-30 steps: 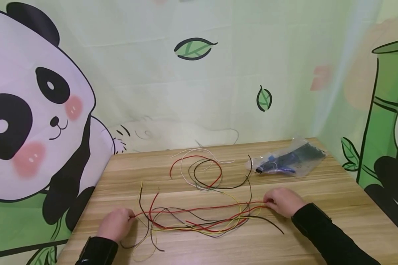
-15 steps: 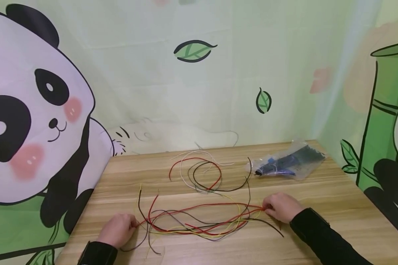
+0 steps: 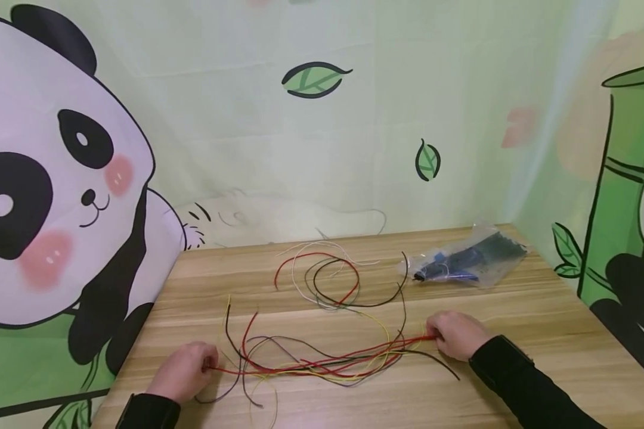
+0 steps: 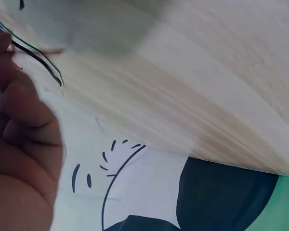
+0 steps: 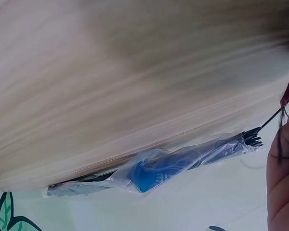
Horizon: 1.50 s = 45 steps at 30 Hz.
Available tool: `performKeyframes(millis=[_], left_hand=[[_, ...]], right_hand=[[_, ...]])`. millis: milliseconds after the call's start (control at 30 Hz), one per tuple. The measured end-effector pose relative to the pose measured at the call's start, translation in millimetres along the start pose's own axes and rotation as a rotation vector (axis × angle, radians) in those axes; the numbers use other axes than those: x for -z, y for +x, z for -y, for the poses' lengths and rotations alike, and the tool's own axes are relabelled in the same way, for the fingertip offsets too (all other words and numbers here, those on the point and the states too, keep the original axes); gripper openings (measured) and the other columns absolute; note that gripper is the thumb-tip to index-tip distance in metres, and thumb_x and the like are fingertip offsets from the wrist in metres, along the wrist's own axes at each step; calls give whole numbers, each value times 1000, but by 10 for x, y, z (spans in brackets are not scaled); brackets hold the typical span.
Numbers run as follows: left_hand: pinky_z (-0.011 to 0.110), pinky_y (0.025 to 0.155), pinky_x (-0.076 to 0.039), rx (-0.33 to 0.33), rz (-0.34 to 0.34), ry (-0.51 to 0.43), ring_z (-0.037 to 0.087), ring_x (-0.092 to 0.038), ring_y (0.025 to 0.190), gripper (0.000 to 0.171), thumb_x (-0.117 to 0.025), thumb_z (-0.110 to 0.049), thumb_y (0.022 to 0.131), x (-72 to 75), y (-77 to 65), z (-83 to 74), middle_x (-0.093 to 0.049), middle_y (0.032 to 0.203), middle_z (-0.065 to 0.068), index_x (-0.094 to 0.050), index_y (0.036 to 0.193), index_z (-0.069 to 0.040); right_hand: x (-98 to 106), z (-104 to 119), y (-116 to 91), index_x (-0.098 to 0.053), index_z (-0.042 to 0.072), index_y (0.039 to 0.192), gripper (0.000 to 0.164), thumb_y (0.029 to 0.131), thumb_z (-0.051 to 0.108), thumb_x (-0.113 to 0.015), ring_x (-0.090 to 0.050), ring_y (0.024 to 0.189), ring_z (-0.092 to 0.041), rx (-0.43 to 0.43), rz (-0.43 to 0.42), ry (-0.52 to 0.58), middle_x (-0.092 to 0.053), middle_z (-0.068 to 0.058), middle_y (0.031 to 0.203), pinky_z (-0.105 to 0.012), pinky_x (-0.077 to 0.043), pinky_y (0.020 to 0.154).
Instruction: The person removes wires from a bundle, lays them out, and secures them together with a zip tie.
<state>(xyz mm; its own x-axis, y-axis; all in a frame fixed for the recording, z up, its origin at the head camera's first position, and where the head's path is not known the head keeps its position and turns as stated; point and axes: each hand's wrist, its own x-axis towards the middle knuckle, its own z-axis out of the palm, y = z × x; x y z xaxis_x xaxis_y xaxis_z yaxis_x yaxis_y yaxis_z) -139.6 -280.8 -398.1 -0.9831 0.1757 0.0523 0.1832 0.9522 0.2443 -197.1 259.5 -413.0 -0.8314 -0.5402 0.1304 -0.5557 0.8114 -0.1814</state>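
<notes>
My left hand (image 3: 182, 370) pinches the left end of a red wire (image 3: 228, 371). Opposite it, my right hand (image 3: 458, 335) pinches the right end of red wire (image 3: 421, 339). Between them the red wire runs nearly straight over a loose bundle of black, red, yellow and purplish wires on the table. A black wire (image 3: 434, 357) sticks out in front of my right hand. In the left wrist view, my curled fingers (image 4: 21, 103) show beside black and green wire ends (image 4: 41, 60). The right wrist view catches only part of my right hand (image 5: 285, 168).
Behind the bundle lies a loose coil of white, red (image 3: 300, 254) and black wires. A clear plastic bag (image 3: 494, 271) with dark and blue contents lies at the back right of the wooden table (image 3: 526, 381). A panda-print cloth (image 3: 236, 131) hangs behind.
The red wire between my hands has dropped from above the bundle to lie along it, straighter than half a second ago. My right hand is slightly lower; a yellow strand at front left has shifted.
</notes>
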Motion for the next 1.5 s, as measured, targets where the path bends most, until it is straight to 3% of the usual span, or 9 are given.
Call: performKeyframes(millis=[267, 467, 667, 800, 1000, 1133, 1333, 1500], left_hand=[[33, 65, -46, 63, 66, -18, 11, -53, 71, 30, -71, 12, 72, -43, 48, -89, -63, 76, -4, -68, 77, -17], [33, 65, -46, 53, 53, -20, 12, -53, 71, 27, -70, 11, 71, -25, 42, -129, -63, 77, -2, -69, 82, -14], [32, 66, -45, 47, 22, -25, 11, -52, 70, 21, -70, 6, 75, 11, 45, -181, -63, 77, -2, -70, 84, -14], [32, 63, -43, 29, 4, -22, 11, -50, 67, 14, -73, -1, 79, 62, 92, -296, -60, 74, -4, -71, 87, -13], [29, 62, -44, -81, -45, -7, 7, -51, 67, 9, -74, -4, 84, 135, 225, -600, -60, 73, -6, -71, 84, -12], [25, 61, -45, -224, -71, 2, 6, -53, 66, 7, -73, -5, 86, 123, 404, -916, -64, 75, -5, -70, 83, -11], [21, 57, -43, -447, -92, 74, 5, -51, 61, 13, -70, -7, 88, -13, 757, -1477, -65, 72, -4, -68, 76, -13], [21, 53, -37, -480, -29, 141, 5, -43, 57, 27, -66, -8, 88, -164, 1057, -1776, -54, 63, -8, -59, 63, -17]], right_hand=[[18, 16, 18, -67, 20, 87, 16, 84, 5, -71, -54, 70, -4, -4, 63, 92, -62, 9, 78, -28, -46, 64], [51, 77, 30, -70, 16, 94, 11, 88, 6, -70, -64, 75, -8, 17, -26, 60, -69, 5, 85, -30, -53, 67], [242, 389, 230, -72, 12, 99, 8, 92, 9, -69, -67, 79, -13, 47, -8, 43, -71, 1, 89, -32, -54, 70], [329, 627, 462, -72, 12, 95, 3, 93, 14, -69, -62, 73, -9, 87, -11, 25, -70, 3, 84, -29, -51, 66], [280, 845, 829, -72, 13, 90, 5, 91, 18, -73, -59, 68, -10, 71, 33, 0, -71, 0, 82, -31, -51, 65], [142, 891, 1014, -72, 12, 90, 10, 88, 21, -77, -62, 70, -14, 26, 73, -32, -73, -2, 84, -36, -53, 66], [-75, 933, 1199, -71, 13, 80, 7, 83, 15, -77, -62, 70, -17, -14, 86, -68, -71, -1, 79, -38, -51, 62], [-128, 1013, 1289, -62, 15, 67, 21, 83, 11, -74, -55, 63, -17, -27, 86, -110, -64, 0, 69, -36, -43, 55]])
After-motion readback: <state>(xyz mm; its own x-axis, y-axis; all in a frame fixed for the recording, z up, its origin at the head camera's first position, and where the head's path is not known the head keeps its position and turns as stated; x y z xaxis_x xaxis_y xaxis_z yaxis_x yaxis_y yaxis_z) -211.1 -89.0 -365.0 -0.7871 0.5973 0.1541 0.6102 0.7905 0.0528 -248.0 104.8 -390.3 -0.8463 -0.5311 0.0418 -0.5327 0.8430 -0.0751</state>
